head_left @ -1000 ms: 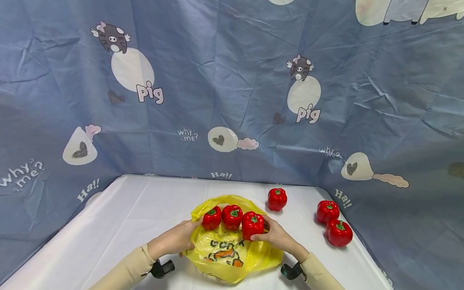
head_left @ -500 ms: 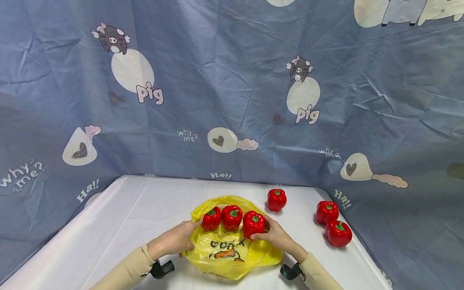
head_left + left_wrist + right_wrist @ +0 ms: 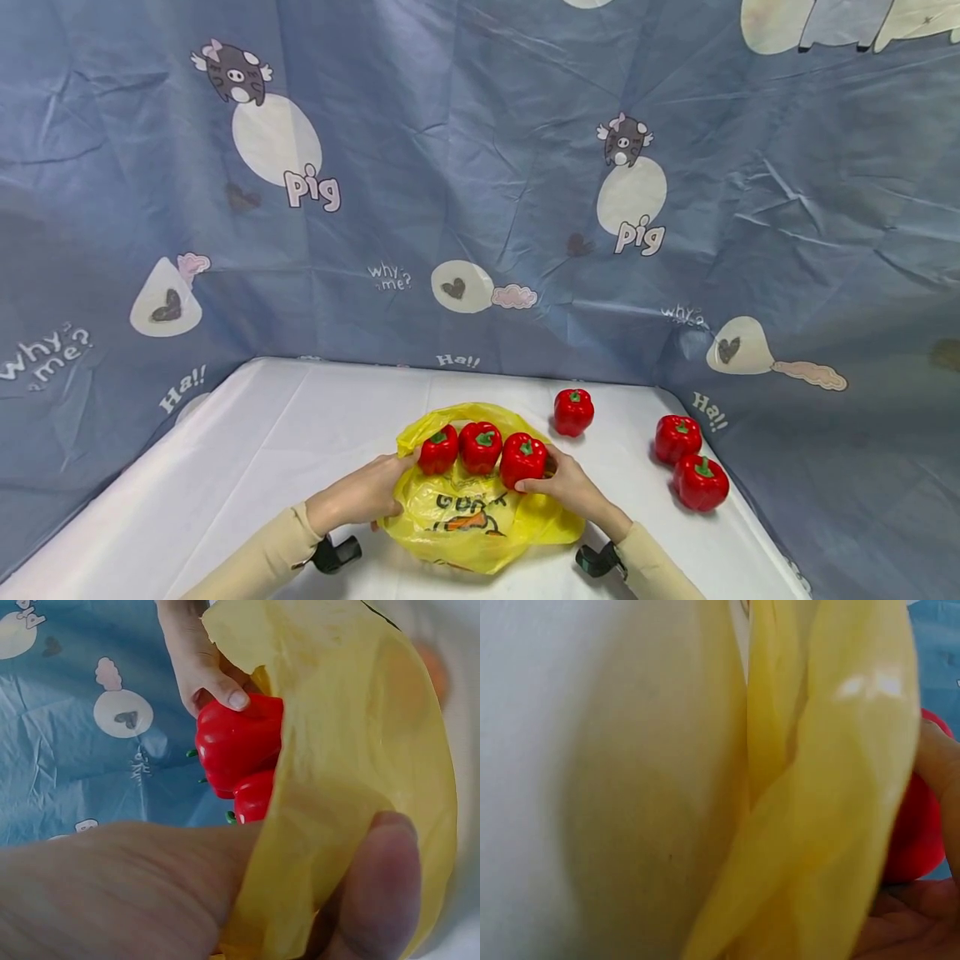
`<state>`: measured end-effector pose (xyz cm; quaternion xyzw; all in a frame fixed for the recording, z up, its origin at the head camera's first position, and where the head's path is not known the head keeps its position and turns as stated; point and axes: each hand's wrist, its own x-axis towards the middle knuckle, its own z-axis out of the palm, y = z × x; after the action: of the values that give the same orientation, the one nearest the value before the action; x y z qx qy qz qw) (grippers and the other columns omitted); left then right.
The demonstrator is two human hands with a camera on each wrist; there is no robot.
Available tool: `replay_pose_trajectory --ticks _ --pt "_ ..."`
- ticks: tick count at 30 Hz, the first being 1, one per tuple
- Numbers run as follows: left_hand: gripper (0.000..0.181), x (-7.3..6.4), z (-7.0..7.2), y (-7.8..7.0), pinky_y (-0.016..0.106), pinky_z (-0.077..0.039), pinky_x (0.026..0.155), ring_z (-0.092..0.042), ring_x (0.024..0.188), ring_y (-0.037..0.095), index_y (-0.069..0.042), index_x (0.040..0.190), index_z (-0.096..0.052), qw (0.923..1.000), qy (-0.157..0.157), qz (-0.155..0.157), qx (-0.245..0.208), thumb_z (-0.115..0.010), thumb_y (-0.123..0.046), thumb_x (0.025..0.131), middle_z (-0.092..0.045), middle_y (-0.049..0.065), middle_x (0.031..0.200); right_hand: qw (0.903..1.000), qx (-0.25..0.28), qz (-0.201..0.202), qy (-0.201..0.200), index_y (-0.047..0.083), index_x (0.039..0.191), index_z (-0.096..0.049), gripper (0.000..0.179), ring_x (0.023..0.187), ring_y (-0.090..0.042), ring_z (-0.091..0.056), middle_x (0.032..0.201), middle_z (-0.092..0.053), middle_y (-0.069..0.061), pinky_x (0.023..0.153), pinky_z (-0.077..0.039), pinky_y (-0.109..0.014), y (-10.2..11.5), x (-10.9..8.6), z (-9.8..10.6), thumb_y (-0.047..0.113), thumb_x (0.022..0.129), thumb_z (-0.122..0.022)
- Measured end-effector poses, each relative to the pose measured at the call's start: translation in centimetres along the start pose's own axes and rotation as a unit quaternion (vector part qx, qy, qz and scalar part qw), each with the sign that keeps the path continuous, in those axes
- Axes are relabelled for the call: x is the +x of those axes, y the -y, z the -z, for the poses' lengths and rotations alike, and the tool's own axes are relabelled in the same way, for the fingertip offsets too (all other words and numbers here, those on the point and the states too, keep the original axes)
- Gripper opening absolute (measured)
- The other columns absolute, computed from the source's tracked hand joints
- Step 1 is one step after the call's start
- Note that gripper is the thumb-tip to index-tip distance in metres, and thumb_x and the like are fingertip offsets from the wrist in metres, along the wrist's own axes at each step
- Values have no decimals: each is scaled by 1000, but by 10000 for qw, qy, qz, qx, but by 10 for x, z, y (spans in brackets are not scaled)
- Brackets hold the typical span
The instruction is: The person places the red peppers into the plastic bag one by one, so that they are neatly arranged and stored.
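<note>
A yellow plastic bag (image 3: 480, 554) with a printed cartoon lies on the white table, its mouth spread wide. Two red bell peppers (image 3: 480, 448) sit side by side in the mouth. My left hand (image 3: 367, 493) grips the bag's left edge; in the left wrist view a fingertip (image 3: 382, 877) presses the yellow film from outside. With thumb and fingers my right hand (image 3: 573, 486) holds a third bell pepper (image 3: 522, 461) at the mouth's right side. Bag film hides much of that pepper (image 3: 919, 832) in the right wrist view.
One more red bell pepper (image 3: 573, 412) stands behind the bag to the right. Another pair, a rear pepper (image 3: 678, 439) and a front pepper (image 3: 701, 483), stands near the table's right edge. A blue patterned cloth (image 3: 480, 208) hangs around the table.
The bell pepper in my right hand has shifted slightly away from me. The bag's near edge has drawn back a little from the front. My left hand stays in place.
</note>
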<state>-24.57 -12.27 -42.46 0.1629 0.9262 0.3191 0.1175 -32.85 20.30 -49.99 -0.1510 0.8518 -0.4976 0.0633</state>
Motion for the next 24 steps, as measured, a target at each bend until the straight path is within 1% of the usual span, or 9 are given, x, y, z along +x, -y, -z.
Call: replay_pose_trajectory --ticks 3,7,10,13,19,22,23,24 --pt "79 1 0 0 29 -50 36 -54 42 17 7 145 -36 10000 3 -14 7 -69 13 73 -48 33 130 9999 -157 -5 -36 -3 140 -41 85 110 -25 -60 129 -60 -16 96 -54 -40 0 0 -1 33 74 -83" --pt "80 1 0 -1 29 -50 36 -54 42 17 7 145 -36 10000 6 -20 11 -69 13 72 -49 34 130 9995 -303 41 -40 -4 141 -39 89 111 -26 -60 130 -58 -18 96 -54 -42 1 0 -1 34 74 -83" --pt "79 1 0 -1 29 -50 36 -54 43 17 7 145 -37 10000 8 -31 25 -69 13 73 -49 33 130 9995 -307 41 -39 -4 143 -37 92 114 -28 -59 133 -56 -19 98 -53 -43 2 -1 -1 35 74 -83" --pt "79 0 -1 -1 29 -50 36 -54 44 17 6 145 -37 10000 6 -20 46 -69 13 73 -48 33 131 9998 -178 35 -53 -4 143 -36 92 117 -29 -57 135 -54 -19 100 -51 -44 3 -3 -1 33 74 -83" --pt "80 0 -2 -1 29 -50 36 -53 43 17 6 146 -36 10000 30 -18 16 -68 14 73 -46 33 133 9995 130 237 -143 -2 140 -41 80 118 -31 -57 134 -54 -19 102 -49 -46 6 -6 0 23 76 -82" --pt "80 1 -2 0 29 -50 36 -54 42 17 6 146 -36 10000 22 -20 27 -68 14 72 -47 33 133 9992 221 296 -182 -3 137 -44 73 119 -34 -56 133 -55 -21 104 -47 -49 17 -11 1 17 77 -81" --pt "81 1 -2 0 29 -50 36 -54 43 17 6 145 -36 10000 19 -20 34 -68 14 72 -47 33 132 9990 244 328 -178 -3 136 -45 71 119 -34 -57 132 -55 -20 104 -48 -48 17 -12 1 19 78 -80" --pt "81 1 -2 0 29 -50 36 -54 42 17 6 145 -36 10000 21 -27 33 -68 14 72 -47 33 132 9990 253 345 -160 -4 135 -46 69 118 -35 -57 132 -56 -21 103 -48 -48 23 -14 2 18 78 -80"
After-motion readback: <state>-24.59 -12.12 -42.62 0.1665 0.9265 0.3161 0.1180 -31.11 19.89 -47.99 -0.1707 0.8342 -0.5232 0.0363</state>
